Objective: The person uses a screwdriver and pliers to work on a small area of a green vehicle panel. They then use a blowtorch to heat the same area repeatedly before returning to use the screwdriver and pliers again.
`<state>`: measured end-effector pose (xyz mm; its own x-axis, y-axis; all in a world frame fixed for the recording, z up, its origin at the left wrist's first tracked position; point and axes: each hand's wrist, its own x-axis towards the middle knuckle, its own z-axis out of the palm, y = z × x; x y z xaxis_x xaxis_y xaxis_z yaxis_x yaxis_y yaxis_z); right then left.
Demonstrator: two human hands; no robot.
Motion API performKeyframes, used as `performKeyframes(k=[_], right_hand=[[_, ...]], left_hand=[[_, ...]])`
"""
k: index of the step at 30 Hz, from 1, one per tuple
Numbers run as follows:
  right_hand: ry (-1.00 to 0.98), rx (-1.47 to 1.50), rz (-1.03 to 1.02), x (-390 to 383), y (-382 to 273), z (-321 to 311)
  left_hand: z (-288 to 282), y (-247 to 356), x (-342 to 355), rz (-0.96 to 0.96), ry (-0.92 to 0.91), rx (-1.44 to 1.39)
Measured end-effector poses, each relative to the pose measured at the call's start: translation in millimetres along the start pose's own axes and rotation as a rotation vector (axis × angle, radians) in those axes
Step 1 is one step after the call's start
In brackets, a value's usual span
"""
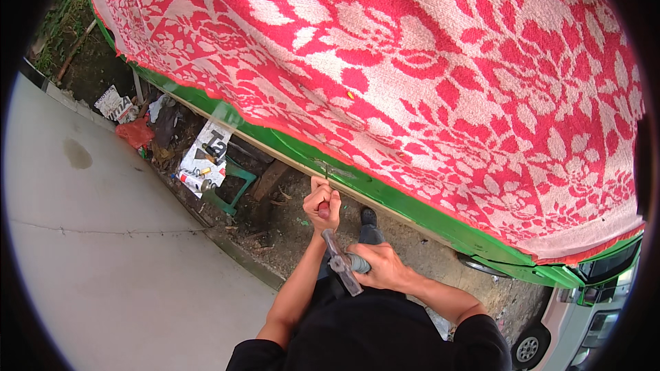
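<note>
My left hand [322,205] is closed around a screwdriver-like tool with a reddish handle [324,211]. Its thin metal shaft [326,171] points away from me, against or very close to the lower edge of a green painted panel [357,180]; I cannot tell whether the tip touches. Gripped in my right hand [382,265] is a hammer [342,261] with a grey wrapped handle. The worn metal hammer head hangs just nearer to me than the tool's handle end, apart from it. A red and white floral cloth [426,89] drapes over the green body above.
A green stool [237,189] at left bears a printed white sheet [206,154] and a small can [191,180]. Rubbish and a red plastic bag [136,132] lie beyond. Pale concrete [124,268] spreads left; a parked vehicle [584,330] stands lower right.
</note>
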<state>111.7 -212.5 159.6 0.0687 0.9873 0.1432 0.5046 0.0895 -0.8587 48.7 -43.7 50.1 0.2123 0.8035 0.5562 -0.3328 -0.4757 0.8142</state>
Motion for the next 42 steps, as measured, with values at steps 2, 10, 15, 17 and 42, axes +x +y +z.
performKeyframes(k=[2,10,15,17,42], right_hand=[[-0.036,-0.097,0.159,8,6,4],[-0.03,-0.132,0.097,4,1,3],[0.076,-0.088,0.284,7,2,5],[0.121,-0.078,0.223,9,-1,2],[-0.013,0.014,0.161,19,-14,10]], left_hand=[[0,-1,0,-0.007,0.007,0.002],[0,-1,2,0.018,-0.016,0.015],[-9,-18,-3,-0.058,0.032,-0.005],[-10,-17,0,-0.081,0.017,-0.005],[-27,3,12,-0.074,-0.043,-0.29]])
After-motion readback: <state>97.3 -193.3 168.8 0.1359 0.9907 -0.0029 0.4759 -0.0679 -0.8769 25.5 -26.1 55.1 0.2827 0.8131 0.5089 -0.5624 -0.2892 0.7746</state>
